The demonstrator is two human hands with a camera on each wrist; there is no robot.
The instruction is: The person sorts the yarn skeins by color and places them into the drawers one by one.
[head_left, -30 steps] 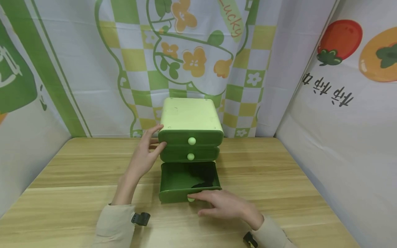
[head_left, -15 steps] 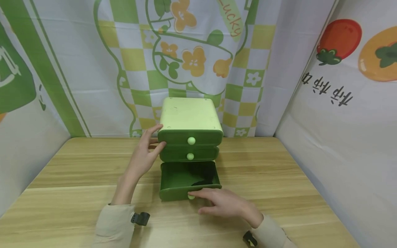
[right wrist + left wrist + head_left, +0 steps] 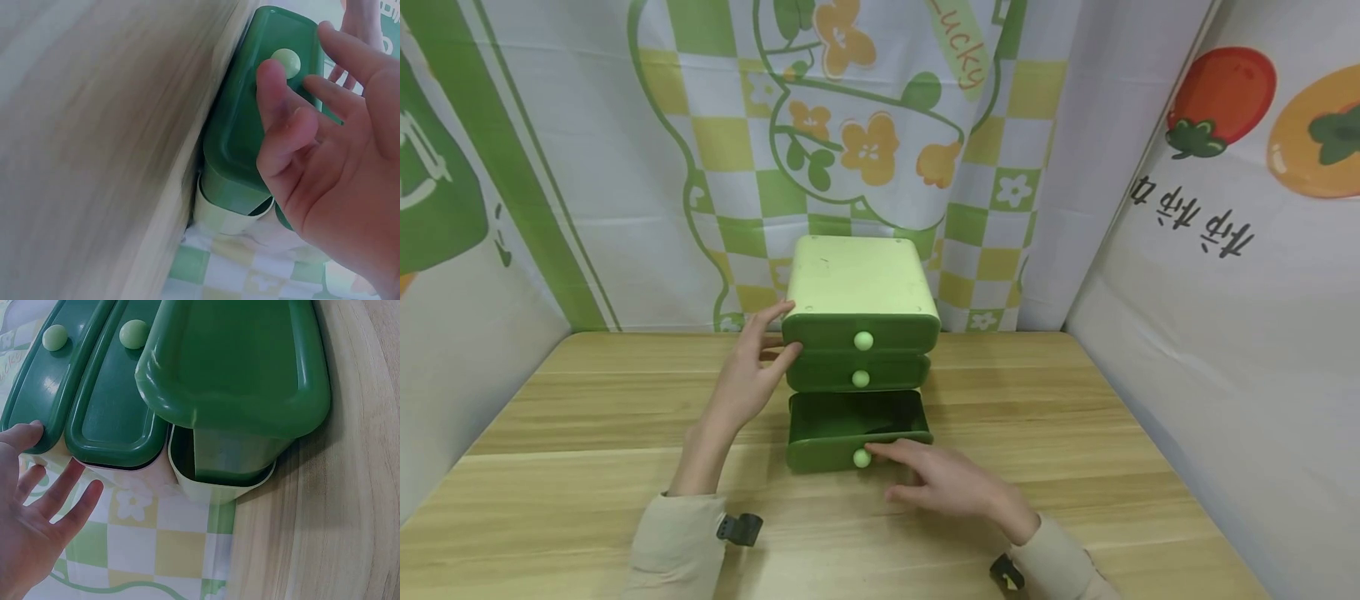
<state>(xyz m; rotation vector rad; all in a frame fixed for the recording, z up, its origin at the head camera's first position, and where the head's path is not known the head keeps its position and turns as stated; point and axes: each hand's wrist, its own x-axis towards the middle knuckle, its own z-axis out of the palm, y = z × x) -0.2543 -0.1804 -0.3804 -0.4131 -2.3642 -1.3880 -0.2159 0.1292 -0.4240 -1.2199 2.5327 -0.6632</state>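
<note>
A small drawer cabinet (image 3: 861, 275) with a pale green shell stands on the table. Its top drawer (image 3: 820, 335) and middle drawer (image 3: 820, 372) are closed; the bottom drawer (image 3: 820, 456) sticks out partway. A dark patch, object or shadow, shows inside it. My left hand (image 3: 748, 371) rests on the cabinet's left side, thumb at the top drawer's front corner, other fingers spread in the left wrist view. My right hand (image 3: 951, 483) touches the bottom drawer's front beside its round knob (image 3: 861, 458), the fingers loosely extended and not wrapped round the knob.
The wooden table (image 3: 625, 400) runs under everything. Behind the cabinet hangs a checked, flower-printed cloth (image 3: 865, 150). White printed panels enclose the left and right sides. A black strap piece (image 3: 741, 530) hangs at the left sleeve.
The bottom drawer has slid inward toward the cabinet, and my right hand has moved forward with it. More of the drawer's knob now shows. My left hand has stayed in place.
</note>
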